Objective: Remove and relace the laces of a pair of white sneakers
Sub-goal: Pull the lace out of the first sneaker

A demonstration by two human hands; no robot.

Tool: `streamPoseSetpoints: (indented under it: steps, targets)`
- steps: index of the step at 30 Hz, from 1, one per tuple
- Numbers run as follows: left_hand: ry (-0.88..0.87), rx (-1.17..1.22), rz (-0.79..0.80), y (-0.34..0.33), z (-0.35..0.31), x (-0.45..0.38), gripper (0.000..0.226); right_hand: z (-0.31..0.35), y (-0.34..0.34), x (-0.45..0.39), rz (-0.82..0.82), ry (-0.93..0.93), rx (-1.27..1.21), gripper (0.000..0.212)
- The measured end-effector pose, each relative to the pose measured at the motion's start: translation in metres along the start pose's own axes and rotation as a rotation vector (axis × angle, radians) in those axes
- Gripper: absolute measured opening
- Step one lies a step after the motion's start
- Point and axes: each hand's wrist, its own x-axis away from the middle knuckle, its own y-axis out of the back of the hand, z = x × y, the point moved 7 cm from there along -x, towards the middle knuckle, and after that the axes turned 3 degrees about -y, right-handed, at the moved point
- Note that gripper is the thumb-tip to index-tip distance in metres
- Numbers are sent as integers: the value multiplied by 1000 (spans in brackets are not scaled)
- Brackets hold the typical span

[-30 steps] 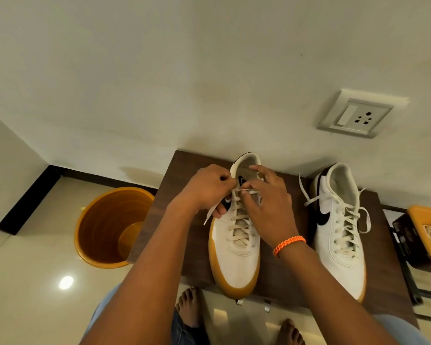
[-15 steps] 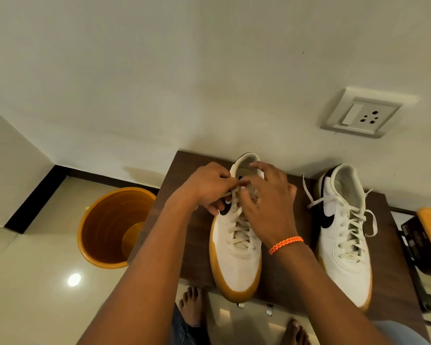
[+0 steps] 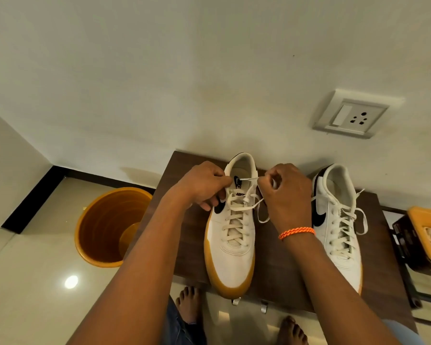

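Orange bucket [image 3: 110, 227]: stands on the tiled floor, just beside the left end of the dark wooden shelf [image 3: 279, 270].

Left hand [image 3: 204, 186]: fingers curled, pinching the lace [image 3: 244, 210] at the top left eyelet of the near sneaker [image 3: 230, 250].

Near sneaker: white with a tan sole and black swoosh, toe toward the person, heel at the wall, resting on the shelf between the two forearms. Laced up its full length; the topmost span runs taut between both hands across the tongue.

Right hand [image 3: 288, 192]: fingers curled, thumb and forefinger pinching the other lace end at the top right eyelet; a loose loop hangs below the fist. Orange braided band [image 3: 296, 232] on the wrist.

Second sneaker [image 3: 339, 227]: same make, on the shelf to the right, laced, its ends untied and trailing over both sides.

Wall socket [image 3: 351, 115]: mounted above the second sneaker.

Yellow tray [image 3: 426, 220]: at the far right edge, holding pale cord.

Bare feet [image 3: 188, 305]: on the floor below the shelf.
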Motion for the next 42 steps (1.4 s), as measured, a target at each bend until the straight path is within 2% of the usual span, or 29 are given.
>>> streamPoseSetpoints:
  steps: [2,5,7,11,12,14,16,18,22,24,27,29,31,33,37,39,42]
  targets:
    - [-69,-82,-75,4,-3,-3,15,-7,7,-4,-41,-37,-67,15]
    - [-264,-132,-172,6,-21,-7,7,-15,12,-12,-36,-116,-251,14]
    - [-343,-150,-114,-2,-32,-7,15,-17,12,-16,12,-206,-500,13]
    - [-351,-286,74,-24,-38,-1,36,-14,12,-19,113,-362,-982,7]
    - [-363,-263,117,-26,-38,0,37,-12,12,-19,140,-373,-1062,6]
    - [-397,-33,186,-25,-40,1,32,-9,12,-19,188,-367,-1179,3]
    - [-405,191,151,-12,-41,5,21,-9,14,-19,189,-352,-1215,0]
    - [-391,261,20,10,-38,8,22,-9,15,-18,157,-327,-1192,5]
    - [-227,263,-189,41,-15,9,45,6,11,-8,125,-189,-1001,4]
    - [-124,180,-226,44,-3,6,55,26,5,4,151,-25,-793,5]
    - [-121,29,-221,39,6,0,41,55,-14,30,218,275,-451,7]
    - [-157,-19,-239,38,8,-4,31,64,-35,47,299,462,-94,18]
    - [-220,4,-269,40,3,-5,25,61,-53,56,392,550,192,37]
    - [-307,19,-269,39,-6,-4,21,56,-51,51,367,527,221,46]
    - [-382,-61,-156,19,-17,-5,18,25,-21,15,240,168,-73,44]
    - [-345,-216,-62,2,-18,-8,18,10,-16,4,283,99,-44,41]
    - [-277,-333,45,-17,-23,-6,16,-7,-22,4,456,99,30,37]
